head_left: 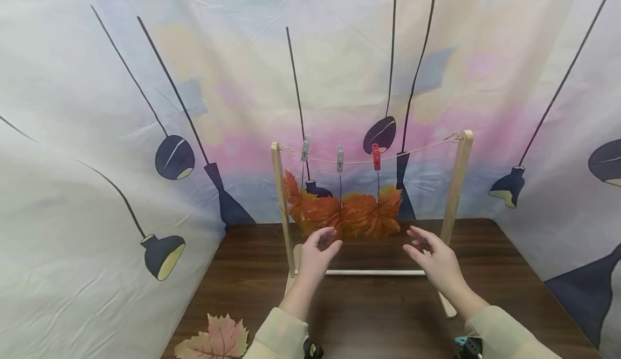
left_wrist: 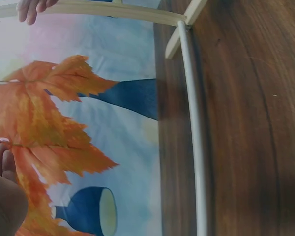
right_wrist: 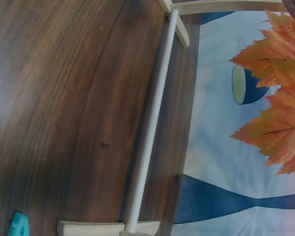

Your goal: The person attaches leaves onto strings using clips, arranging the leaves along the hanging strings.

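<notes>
Three orange artificial maple leaves [head_left: 380, 213] hang by their stems from a string [head_left: 422, 147]. Two grey clothespins [head_left: 340, 159] and one red clothespin [head_left: 376, 157] clip them there. My left hand [head_left: 315, 259] is raised in front of the leaves, fingers loosely bent, holding nothing; in the left wrist view its fingers overlap a leaf [left_wrist: 29, 108]. To the right of the leaves, my right hand [head_left: 439, 264] hovers with thumb and fingers apart, also holding nothing. It is near the right post [head_left: 457, 186] of the wooden frame.
The frame's white crossbar [head_left: 373, 273] runs low above the brown table [head_left: 378, 316]. A pinkish maple leaf [head_left: 220, 340] lies at the front left. By my right sleeve is a teal clothespin [right_wrist: 19, 225]. A cloth printed with lamps [head_left: 315, 78] hangs behind.
</notes>
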`<action>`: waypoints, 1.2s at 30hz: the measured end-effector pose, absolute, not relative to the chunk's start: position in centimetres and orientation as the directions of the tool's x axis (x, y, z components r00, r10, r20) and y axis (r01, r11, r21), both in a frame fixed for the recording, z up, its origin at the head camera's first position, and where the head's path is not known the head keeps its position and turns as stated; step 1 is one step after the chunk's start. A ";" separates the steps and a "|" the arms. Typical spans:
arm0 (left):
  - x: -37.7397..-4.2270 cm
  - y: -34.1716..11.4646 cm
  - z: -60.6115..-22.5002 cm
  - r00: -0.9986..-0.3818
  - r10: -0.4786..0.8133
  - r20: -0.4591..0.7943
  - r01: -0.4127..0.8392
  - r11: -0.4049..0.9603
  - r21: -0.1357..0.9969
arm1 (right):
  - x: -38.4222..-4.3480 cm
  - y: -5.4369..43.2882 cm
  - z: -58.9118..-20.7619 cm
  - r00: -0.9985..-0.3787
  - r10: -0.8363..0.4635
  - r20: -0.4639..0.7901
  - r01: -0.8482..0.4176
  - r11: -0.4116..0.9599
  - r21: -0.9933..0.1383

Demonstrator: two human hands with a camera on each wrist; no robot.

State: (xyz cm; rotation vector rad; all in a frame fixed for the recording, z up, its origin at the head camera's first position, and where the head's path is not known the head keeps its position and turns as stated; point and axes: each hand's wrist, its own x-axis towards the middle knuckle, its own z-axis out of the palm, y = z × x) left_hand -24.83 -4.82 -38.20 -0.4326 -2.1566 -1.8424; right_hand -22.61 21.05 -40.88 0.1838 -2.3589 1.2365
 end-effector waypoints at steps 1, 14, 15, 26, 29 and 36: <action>-24.8 -5.0 -38.4 -0.920 0.048 0.388 0.391 0.152 0.908 | -22.6 21.1 -41.1 -0.880 0.098 0.464 -0.323 0.591 -0.739; -26.7 -7.2 -43.1 -0.928 0.009 0.373 0.366 0.219 0.905 | -22.1 22.3 -43.6 -0.878 0.118 0.464 -0.291 0.639 -0.713; -27.0 -7.5 -43.6 -0.925 0.009 0.380 0.371 0.240 0.897 | -22.1 22.5 -43.7 -0.876 0.118 0.468 -0.294 0.638 -0.712; -27.3 -10.3 -45.8 -0.937 0.029 0.349 0.336 0.351 0.874 | -22.0 23.9 -45.3 -0.861 0.071 0.504 -0.334 0.668 -0.665; -27.2 -10.9 -46.2 -0.942 0.036 0.333 0.323 0.357 0.877 | -22.0 24.4 -45.6 -0.877 0.058 0.478 -0.317 0.677 -0.664; -27.2 -12.6 -47.1 -0.948 0.070 0.311 0.310 0.436 0.845 | -21.9 25.6 -46.2 -0.946 0.027 0.322 -0.211 0.702 -0.680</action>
